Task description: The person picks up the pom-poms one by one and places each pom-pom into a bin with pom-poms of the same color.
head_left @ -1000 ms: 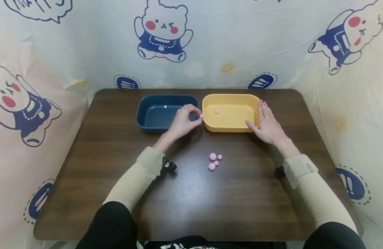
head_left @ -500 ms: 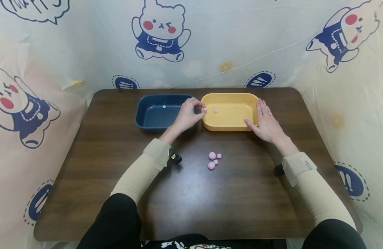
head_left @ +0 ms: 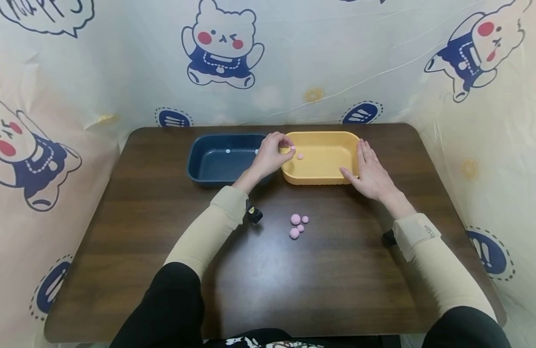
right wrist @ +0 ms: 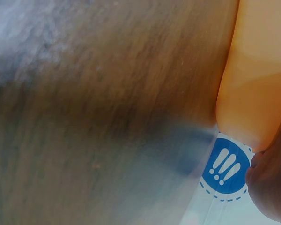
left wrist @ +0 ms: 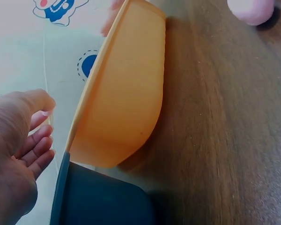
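My left hand [head_left: 271, 153] pinches a small pink ball [head_left: 292, 148] between thumb and fingertips, above the left rim of the yellow tray [head_left: 324, 181]. In the left wrist view that hand [left wrist: 16, 136] is beside the tray's rim, and the ball is mostly hidden by the thumb. My right hand [head_left: 373, 175] lies with straight fingers along the yellow tray's right side, thumb over the front corner. One small pink ball [head_left: 300, 156] lies inside this tray. The dark blue tray [head_left: 207, 182] adjoins on the left, holding a pale ball [head_left: 228, 151] and another pale ball [head_left: 257, 152] near my left hand.
On the brown table [head_left: 337, 275], in front of the trays, several pink balls lie grouped: a larger ball [head_left: 295, 219], another larger ball [head_left: 294, 234] and smaller ones. A printed curtain [head_left: 290, 58] hangs behind the table's far edge and along its sides.
My left hand has moved right and slightly away from me, carrying the pinched ball from between the trays to over the yellow tray's left rim. The right hand stays at its tray.
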The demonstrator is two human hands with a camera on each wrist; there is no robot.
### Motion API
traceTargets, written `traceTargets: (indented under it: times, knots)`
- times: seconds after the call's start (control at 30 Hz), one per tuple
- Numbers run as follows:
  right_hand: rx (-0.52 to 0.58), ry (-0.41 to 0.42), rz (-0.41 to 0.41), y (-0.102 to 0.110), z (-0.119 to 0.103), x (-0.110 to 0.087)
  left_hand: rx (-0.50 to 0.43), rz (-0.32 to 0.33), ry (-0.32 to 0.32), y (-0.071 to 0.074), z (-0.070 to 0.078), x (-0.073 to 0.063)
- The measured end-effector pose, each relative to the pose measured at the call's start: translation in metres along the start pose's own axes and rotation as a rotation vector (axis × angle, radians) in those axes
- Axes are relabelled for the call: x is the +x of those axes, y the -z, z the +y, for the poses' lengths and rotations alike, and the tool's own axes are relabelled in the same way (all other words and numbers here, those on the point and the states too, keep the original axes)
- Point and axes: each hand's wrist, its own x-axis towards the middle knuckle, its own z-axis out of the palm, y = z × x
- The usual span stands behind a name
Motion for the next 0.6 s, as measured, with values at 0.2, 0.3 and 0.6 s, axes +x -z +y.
traceTargets:
  times: [0.2,0.3,0.6]
  knots:
    - [-0.008,-0.002,0.004,0.0,0.0,0.0,0.018,-0.01,-0.011,-0.007,-0.001,0.008]
    - [-0.013,-0.007,-0.004,0.0,0.0,0.001,0.017,-0.014,-0.003,-0.009,-0.001,0.01]
    - [-0.01,-0.011,-0.004,-0.001,0.0,0.001,-0.012,-0.052,0.026,-0.026,-0.021,0.026]
